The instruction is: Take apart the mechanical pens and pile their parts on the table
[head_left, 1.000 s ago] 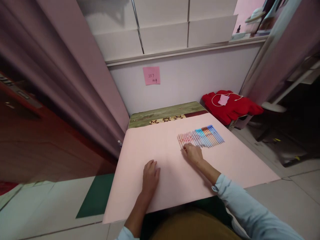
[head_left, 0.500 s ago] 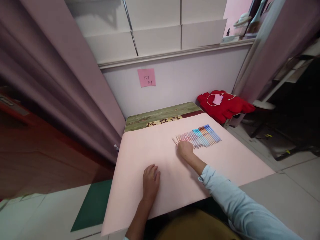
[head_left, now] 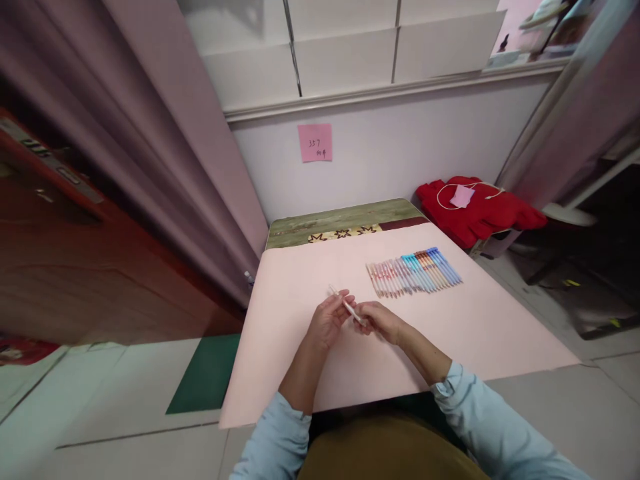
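Note:
Both my hands meet over the middle of the pink sheet (head_left: 300,373) that covers the table. A thin pale pen (head_left: 345,305) lies between them: my left hand (head_left: 327,321) pinches its far part and my right hand (head_left: 380,320) grips its near end. Behind and to the right of my hands lies a row of several pens (head_left: 414,271), side by side on the sheet, pinkish ones at the left and blue ones at the right.
A green patterned tabletop (head_left: 345,223) shows beyond the pink sheet. A pink sticky note (head_left: 315,142) hangs on the wall. A red cloth with a white cord (head_left: 477,207) lies at the right. Curtains (head_left: 165,133) hang to the left. A green mat (head_left: 200,373) lies on the floor.
My right hand took one pen from the left end of the row and drew it back toward me. My left hand rose off the sheet and took hold of the pen too.

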{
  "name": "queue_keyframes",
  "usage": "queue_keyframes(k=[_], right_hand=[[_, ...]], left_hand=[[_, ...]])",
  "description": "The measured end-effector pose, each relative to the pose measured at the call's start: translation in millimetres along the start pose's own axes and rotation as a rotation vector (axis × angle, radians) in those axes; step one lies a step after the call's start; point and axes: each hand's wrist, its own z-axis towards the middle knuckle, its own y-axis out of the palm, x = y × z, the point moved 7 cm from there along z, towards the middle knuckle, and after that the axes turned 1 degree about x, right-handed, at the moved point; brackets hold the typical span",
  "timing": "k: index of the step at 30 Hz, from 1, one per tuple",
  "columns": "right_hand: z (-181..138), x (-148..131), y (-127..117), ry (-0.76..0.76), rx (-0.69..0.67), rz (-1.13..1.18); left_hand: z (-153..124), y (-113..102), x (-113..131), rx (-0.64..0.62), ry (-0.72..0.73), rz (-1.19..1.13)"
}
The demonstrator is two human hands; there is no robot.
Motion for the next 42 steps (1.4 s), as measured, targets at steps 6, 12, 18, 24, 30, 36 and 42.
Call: queue_keyframes(k=[6,12,18,24,30,36,42], right_hand=[[1.0,15.0,26.7,0.215,-0.235,0.534],[9.3,23.2,28.8,0.258,-0.07,0.687],[13.3,16.4,12.7,0.063,0.134,0.341],[14.9,0.1,3.3,-0.211,0.3,0.137],[21.5,16.8,16.8,0.123,0.198,0.316],[30.7,1.2,13.9,0.025,0.232,0.374],[70.1,7.8,23.0,-0.014,0.245,0.295]], left_hand=[[-1.7,-5.9,6.4,0.098,0.079,-0.033],[-2.1,-4.9,12.5,0.148,0.228,0.044],[-4.1,-6.3,3.4,0.262,0.259,0.042],[0.5,-12.1,5.0,0.359,0.268,-0.042],[4.3,-19.0,11.7,0.327,0.243,-0.057],[12.5,-30.5,16.2,0.359,0.218,-0.106],[39.4,-44.5,30.0,0.352,0.289,-0.221]])
